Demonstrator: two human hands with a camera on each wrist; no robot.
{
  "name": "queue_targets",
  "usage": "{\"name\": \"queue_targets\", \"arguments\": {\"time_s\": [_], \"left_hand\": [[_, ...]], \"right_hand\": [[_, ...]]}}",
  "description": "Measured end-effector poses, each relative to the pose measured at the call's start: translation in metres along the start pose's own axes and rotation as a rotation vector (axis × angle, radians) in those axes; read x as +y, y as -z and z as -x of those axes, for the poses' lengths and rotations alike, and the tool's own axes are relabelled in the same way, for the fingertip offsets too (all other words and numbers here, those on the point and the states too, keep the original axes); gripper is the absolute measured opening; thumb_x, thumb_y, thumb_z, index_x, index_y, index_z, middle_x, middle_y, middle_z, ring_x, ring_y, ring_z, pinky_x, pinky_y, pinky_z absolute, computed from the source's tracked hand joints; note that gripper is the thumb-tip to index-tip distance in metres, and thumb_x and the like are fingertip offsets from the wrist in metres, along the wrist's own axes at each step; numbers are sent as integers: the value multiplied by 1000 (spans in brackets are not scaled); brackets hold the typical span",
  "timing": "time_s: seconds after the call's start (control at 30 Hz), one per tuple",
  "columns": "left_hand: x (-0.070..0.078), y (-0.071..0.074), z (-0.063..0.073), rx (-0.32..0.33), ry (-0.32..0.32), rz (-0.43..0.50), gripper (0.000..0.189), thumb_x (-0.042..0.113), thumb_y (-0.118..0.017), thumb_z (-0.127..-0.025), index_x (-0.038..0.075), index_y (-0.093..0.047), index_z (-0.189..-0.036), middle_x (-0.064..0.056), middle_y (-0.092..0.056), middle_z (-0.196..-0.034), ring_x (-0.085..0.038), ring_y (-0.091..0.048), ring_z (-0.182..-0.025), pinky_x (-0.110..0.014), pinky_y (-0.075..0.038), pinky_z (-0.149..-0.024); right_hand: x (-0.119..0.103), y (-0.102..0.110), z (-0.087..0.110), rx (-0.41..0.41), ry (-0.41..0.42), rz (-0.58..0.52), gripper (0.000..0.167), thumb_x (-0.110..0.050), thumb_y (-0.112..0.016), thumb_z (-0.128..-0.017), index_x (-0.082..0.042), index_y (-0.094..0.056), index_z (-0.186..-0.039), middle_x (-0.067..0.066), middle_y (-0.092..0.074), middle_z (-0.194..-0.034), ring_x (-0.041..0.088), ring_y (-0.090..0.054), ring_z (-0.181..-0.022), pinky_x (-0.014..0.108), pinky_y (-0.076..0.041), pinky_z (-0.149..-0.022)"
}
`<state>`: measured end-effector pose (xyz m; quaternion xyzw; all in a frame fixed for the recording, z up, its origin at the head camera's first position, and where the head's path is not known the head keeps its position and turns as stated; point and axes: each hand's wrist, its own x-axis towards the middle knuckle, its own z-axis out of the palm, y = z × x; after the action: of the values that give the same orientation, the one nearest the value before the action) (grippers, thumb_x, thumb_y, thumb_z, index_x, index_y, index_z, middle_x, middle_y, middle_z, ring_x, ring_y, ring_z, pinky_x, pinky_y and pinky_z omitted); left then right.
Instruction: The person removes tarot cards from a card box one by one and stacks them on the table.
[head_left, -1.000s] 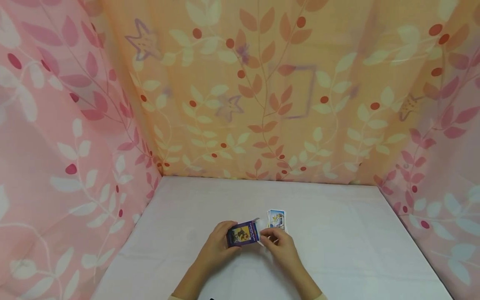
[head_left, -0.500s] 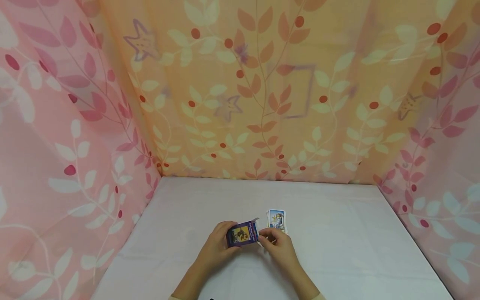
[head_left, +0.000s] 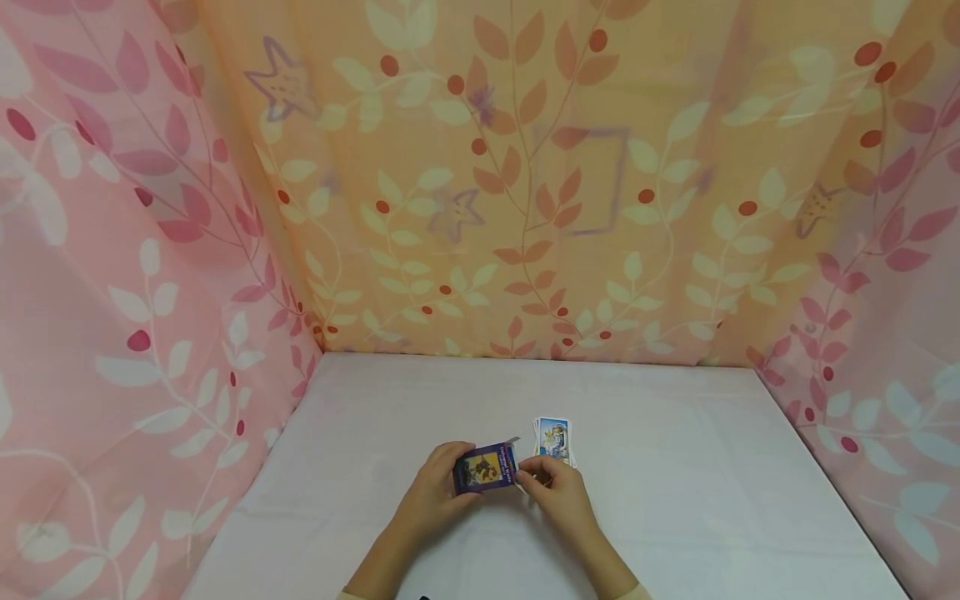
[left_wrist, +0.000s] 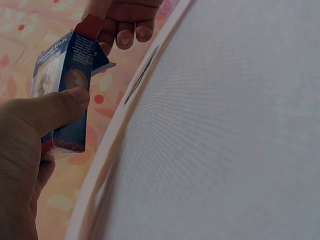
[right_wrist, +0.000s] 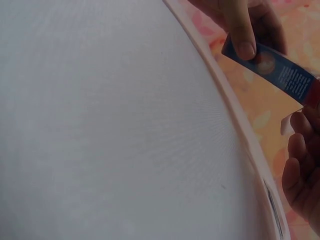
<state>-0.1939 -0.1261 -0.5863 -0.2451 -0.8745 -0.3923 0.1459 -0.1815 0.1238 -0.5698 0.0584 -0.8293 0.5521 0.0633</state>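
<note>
A dark blue and purple tarot card box [head_left: 483, 468] with a picture panel is held above the table, lying sideways in the head view. My left hand [head_left: 435, 487] grips its closed end, thumb [left_wrist: 60, 107] along the narrow side in the left wrist view. At the opposite end a flap [left_wrist: 103, 64] stands out. There my right hand [head_left: 561, 498] pinches the open end with thumb and index finger; its other fingers [right_wrist: 295, 150] curl loosely. The exact pinch point is hidden. Behind the right hand lies a small stack of tarot cards [head_left: 555, 439], its lower edge partly covered.
A white cloth covers the table [head_left: 652, 467]. Patterned curtains enclose it: an orange one [head_left: 450, 250] at the back, pink ones at the left [head_left: 180, 292] and right [head_left: 900, 350].
My right fingers have moved slightly left, closer against the box's open end, and less white shows between them and the box. My left hand and the card stack look unchanged.
</note>
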Motion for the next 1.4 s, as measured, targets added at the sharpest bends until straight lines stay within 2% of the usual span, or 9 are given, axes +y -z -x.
{"name": "queue_targets", "arguments": {"time_s": [0.33,0.67,1.1,1.4], "left_hand": [[-3,-2,-1,21,-47,-43,80,28,-93,-73,21,-54,-142,6,-59,-137,-16,-56,-128,-42,-50,-110],[-2,-1,0,18,-17,-30,81,26,-95,-71,23,-55,-142,8,-59,-137,-13,-56,-129,-40,-48,-112],[-2,0,-1,14,-5,-22,81,27,-94,-71,21,-55,-142,5,-59,-137,-14,-55,-129,-41,-48,-112],[-5,-2,-2,16,-6,-25,80,27,-94,-72,22,-55,-142,6,-59,-137,-14,-55,-130,-42,-48,-112]], "right_hand": [[0,1,0,-2,-2,-7,10,-20,-80,-88,-14,-76,-95,-5,-71,-81,8,-59,-67,20,-51,-58],[2,3,2,7,-25,3,7,-18,-78,-90,-15,-76,-96,-5,-72,-84,11,-63,-74,21,-56,-66],[0,9,1,37,-44,1,6,-19,-76,-92,-16,-75,-96,-5,-70,-82,12,-61,-75,21,-55,-64],[2,12,0,70,-52,-65,6,-16,-75,-93,-12,-75,-97,-1,-72,-87,12,-62,-76,22,-56,-64]]}}
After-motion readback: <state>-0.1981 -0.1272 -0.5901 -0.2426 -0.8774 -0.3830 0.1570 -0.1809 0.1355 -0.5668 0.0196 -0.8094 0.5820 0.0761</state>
